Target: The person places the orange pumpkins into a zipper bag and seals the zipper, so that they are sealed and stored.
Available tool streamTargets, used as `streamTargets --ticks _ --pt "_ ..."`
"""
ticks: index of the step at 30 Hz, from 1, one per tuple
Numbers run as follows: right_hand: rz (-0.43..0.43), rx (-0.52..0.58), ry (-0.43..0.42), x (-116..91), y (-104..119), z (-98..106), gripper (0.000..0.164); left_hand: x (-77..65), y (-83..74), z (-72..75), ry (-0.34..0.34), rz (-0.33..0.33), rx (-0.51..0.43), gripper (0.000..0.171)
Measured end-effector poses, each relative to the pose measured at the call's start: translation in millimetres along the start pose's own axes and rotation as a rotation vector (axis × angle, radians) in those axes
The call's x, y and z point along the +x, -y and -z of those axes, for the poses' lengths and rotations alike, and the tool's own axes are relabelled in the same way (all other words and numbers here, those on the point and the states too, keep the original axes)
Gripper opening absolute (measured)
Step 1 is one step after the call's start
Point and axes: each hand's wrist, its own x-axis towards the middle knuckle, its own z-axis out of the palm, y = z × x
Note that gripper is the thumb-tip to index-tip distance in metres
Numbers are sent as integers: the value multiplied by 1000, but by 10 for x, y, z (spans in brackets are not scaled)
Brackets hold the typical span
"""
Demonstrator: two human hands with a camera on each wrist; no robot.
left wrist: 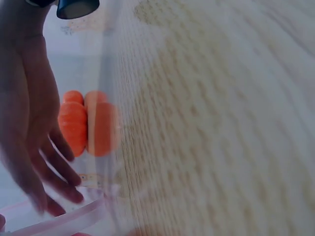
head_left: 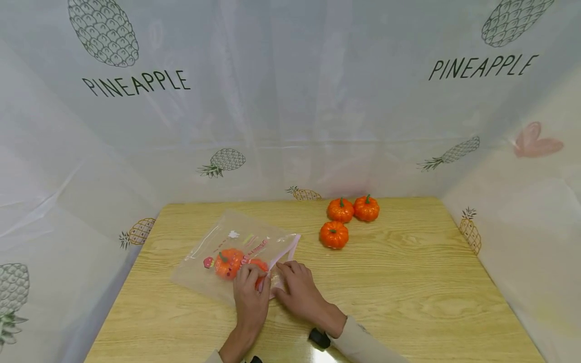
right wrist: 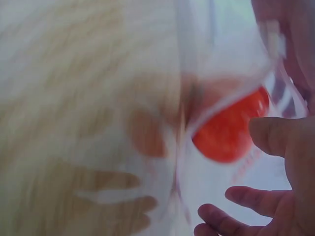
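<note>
A clear zip bag [head_left: 199, 269] with pink edging [head_left: 282, 251] and printed pictures lies tilted on the table. Inside it are a small orange pumpkin [head_left: 228, 264] and another orange pumpkin [head_left: 259, 263], partly covered by my left hand [head_left: 251, 295]. That hand pinches the bag's edge at the mouth between thumb and forefinger. My right hand [head_left: 300, 292] is on the other side of the mouth, its fingers loosely spread by the edging. In the right wrist view, the right thumb [right wrist: 268, 132] and fingers stand apart, with a red-orange pumpkin [right wrist: 229, 135] showing behind the bag's edge.
Farther back, right of the bag, three more pumpkins [head_left: 334, 235] sit close together on the wooden table [head_left: 408, 272]. White sheeting [head_left: 290, 111] with pineapple prints hangs behind the table and along both sides.
</note>
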Motion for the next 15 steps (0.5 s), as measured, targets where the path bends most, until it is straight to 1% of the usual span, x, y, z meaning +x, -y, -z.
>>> streamTargets --ticks 2,6,8,11,15 --pt "-23 15 -9 -25 -67 81 54 -6 8 -8 -4 -4 -3 27" --pt "-65 63 -57 -78 -218 265 50 -8 12 -18 -13 -11 -9 26" --pt "-88 87 -94 -103 -292 359 48 -4 7 -22 -17 -9 -16 26" --pt "-112 93 -162 -133 -410 487 46 5 -3 -28 -20 -4 -25 25" --pt "-139 62 -254 -149 -556 635 46 10 -8 -38 -22 1 -31 25"
